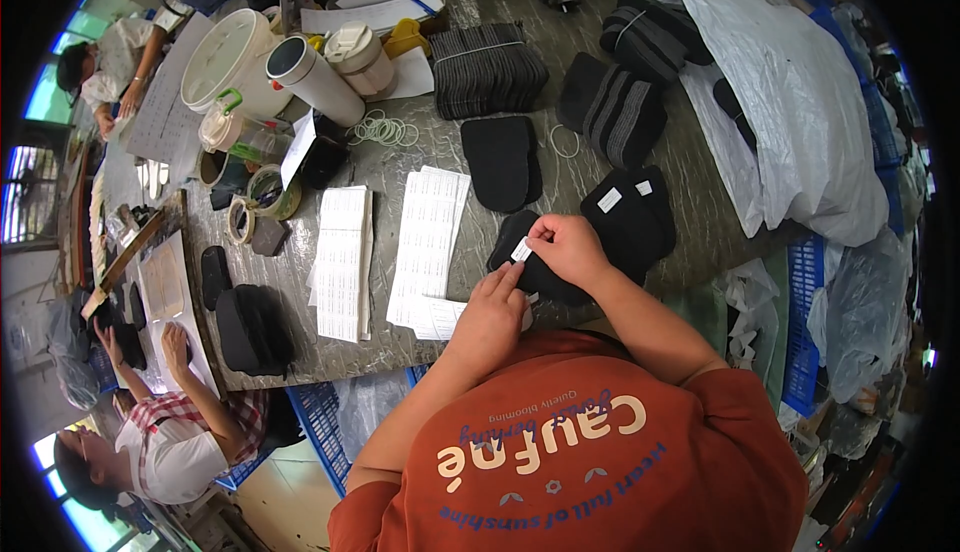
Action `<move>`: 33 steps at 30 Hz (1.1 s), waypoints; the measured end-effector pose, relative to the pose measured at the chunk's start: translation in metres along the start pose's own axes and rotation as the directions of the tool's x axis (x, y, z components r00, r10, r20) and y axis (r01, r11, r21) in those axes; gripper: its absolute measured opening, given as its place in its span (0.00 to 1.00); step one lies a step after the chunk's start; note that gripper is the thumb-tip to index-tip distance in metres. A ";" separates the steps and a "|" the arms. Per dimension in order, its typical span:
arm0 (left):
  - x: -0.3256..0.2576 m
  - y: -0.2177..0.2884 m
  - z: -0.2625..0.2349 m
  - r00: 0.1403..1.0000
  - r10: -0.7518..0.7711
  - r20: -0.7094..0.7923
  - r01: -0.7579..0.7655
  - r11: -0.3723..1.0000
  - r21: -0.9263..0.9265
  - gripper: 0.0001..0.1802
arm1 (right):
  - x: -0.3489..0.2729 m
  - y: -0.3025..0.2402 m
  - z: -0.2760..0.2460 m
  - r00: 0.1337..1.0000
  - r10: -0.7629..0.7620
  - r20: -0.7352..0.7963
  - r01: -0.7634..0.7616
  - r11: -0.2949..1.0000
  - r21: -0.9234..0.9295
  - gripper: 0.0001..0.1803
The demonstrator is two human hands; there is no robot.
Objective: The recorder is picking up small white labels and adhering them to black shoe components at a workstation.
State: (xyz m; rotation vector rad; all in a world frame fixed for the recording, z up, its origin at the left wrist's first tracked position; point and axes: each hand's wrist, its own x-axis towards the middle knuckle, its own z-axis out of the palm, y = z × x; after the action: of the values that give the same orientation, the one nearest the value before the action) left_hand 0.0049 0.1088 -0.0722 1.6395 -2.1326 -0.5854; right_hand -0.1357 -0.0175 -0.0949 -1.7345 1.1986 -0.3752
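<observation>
A black, rounded flat pad [560, 284] lies in front of me on the table, with a small white label [521, 250] at its left side. My right hand [570, 250] is closed in a pinch on the label's upper right end. Fingers of my left hand [492, 304] are stretched out, their tips touching the pad's edge just below the label. The left palm holds nothing that I can see. Just right of my right hand, more black pads [640, 227] carry small white labels. Left of my left hand lie printed white label sheets [425, 242].
Banded black pad stacks [490, 67] and striped ones [615, 112] stand at the back. A large white sack [800, 102] is at right. Cups, a tumbler [315, 82], a bucket [225, 62], tape rolls [272, 192] and rubber bands [385, 130] crowd the left. Two people work farther left.
</observation>
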 end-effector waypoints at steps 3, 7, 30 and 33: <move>0.002 0.000 0.002 0.999 0.010 0.033 -0.012 0.998 0.058 0.09 | 0.000 0.000 -0.001 1.000 0.004 -0.004 -0.004 1.000 0.008 0.06; 0.001 0.003 0.004 0.999 0.008 0.044 -0.012 0.994 0.106 0.10 | -0.002 -0.002 -0.002 1.000 0.013 -0.010 -0.013 0.999 0.042 0.06; -0.013 -0.022 0.018 0.995 0.009 -0.095 -0.022 0.992 -0.128 0.21 | 0.011 0.012 0.021 0.884 -0.378 -0.276 0.320 0.918 -0.234 0.09; -0.008 -0.015 0.026 0.997 0.080 0.022 -0.077 0.991 -0.107 0.13 | -0.003 0.029 0.002 0.934 -0.231 -0.271 0.203 0.971 -0.130 0.09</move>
State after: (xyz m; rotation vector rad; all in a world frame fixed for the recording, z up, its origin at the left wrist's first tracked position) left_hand 0.0051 0.1160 -0.1021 1.4929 -2.1350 -0.6862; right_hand -0.1516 -0.0159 -0.1198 -1.9556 1.2454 -0.7298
